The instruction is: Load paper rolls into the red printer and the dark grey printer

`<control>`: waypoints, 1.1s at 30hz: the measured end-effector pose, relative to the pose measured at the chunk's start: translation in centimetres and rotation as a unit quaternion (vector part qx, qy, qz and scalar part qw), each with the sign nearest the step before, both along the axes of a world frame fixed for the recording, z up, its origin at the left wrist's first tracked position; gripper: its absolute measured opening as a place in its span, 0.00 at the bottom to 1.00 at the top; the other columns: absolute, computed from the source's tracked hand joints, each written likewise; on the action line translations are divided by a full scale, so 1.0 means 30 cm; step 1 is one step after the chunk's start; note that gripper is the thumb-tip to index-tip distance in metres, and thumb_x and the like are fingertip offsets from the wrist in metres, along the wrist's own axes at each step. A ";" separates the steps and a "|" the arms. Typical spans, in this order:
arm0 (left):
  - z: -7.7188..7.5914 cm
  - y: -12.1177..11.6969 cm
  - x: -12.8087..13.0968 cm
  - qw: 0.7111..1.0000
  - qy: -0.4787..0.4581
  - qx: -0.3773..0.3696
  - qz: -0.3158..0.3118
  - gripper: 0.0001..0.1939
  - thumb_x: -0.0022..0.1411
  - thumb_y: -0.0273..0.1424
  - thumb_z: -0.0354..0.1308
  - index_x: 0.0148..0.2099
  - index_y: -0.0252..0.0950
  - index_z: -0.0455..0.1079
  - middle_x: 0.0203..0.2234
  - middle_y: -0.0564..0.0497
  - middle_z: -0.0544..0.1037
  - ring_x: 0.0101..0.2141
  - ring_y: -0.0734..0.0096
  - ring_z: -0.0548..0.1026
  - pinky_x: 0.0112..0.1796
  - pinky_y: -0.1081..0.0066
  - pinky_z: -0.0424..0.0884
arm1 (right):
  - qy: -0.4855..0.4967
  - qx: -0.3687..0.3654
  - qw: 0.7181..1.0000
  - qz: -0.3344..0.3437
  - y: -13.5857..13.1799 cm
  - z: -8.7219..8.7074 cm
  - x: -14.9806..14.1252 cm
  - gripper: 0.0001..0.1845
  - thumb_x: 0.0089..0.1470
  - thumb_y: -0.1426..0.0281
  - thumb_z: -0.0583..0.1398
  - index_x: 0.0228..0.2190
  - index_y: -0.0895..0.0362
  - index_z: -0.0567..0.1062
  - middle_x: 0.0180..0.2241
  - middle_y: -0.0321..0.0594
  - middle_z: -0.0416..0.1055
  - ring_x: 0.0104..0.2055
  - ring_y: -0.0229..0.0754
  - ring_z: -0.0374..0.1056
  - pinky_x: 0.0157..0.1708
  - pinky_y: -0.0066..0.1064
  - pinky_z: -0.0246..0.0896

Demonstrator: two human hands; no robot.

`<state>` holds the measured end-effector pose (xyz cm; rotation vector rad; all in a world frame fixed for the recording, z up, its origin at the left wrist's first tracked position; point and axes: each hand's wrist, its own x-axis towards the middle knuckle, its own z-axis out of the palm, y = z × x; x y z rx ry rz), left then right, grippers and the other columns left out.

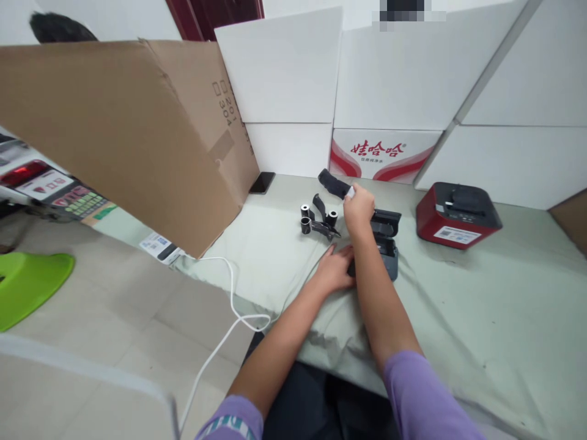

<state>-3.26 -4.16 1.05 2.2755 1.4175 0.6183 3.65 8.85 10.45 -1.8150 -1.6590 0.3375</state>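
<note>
My right hand [359, 211] is closed round one end of a long black piece [334, 183], with a small white bit showing by the fingers. The piece is held tilted above the table. Under my right forearm lies a dark grey device [389, 260] with its lid [386, 223] raised. My left hand [337, 269] grips the left side of this device, its fingers partly hidden by the forearm. Left of the hands stand small dark cylinders with pale tops [306, 225], beside curved black parts [324, 227].
A red and black box-shaped device [458, 215] stands to the right. A black phone [263, 183] lies by a big brown carton [178, 140] at the left. White boxes [389, 79] line the back. A white cable [233, 293] hangs over the table's front edge.
</note>
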 end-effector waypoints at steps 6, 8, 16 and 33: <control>0.001 -0.003 0.003 1.000 0.011 0.004 0.005 0.35 0.56 0.34 0.64 0.66 0.35 0.65 0.61 0.39 0.73 0.61 0.48 0.70 0.70 0.48 0.47 | -0.044 -0.038 0.998 -0.012 0.007 -0.022 -0.009 0.16 0.63 0.74 0.53 0.49 0.60 0.75 0.45 0.55 0.76 0.47 0.52 0.73 0.47 0.37 0.64; -0.002 -0.002 0.005 1.000 0.013 0.007 0.007 0.36 0.56 0.34 0.64 0.66 0.34 0.64 0.61 0.39 0.73 0.60 0.49 0.71 0.70 0.48 0.47 | -0.046 -0.046 0.998 -0.020 0.004 -0.029 -0.017 0.17 0.62 0.74 0.55 0.51 0.61 0.73 0.48 0.56 0.75 0.48 0.52 0.73 0.47 0.38 0.65; -0.008 0.001 0.007 0.999 0.029 0.017 -0.001 0.29 0.58 0.34 0.62 0.62 0.37 0.70 0.58 0.41 0.75 0.58 0.51 0.73 0.71 0.50 0.44 | -0.053 -0.116 0.992 0.004 0.003 -0.045 -0.033 0.18 0.61 0.74 0.56 0.52 0.59 0.75 0.50 0.59 0.74 0.51 0.54 0.73 0.48 0.42 0.67; 0.011 -0.006 0.004 1.000 -0.019 -0.008 -0.006 0.44 0.58 0.41 0.65 0.72 0.39 0.54 0.68 0.40 0.64 0.67 0.49 0.63 0.70 0.44 0.46 | -0.156 -0.080 0.952 0.249 -0.002 -0.015 0.042 0.22 0.55 0.70 0.63 0.52 0.51 0.79 0.57 0.54 0.61 0.60 0.59 0.58 0.60 0.47 0.55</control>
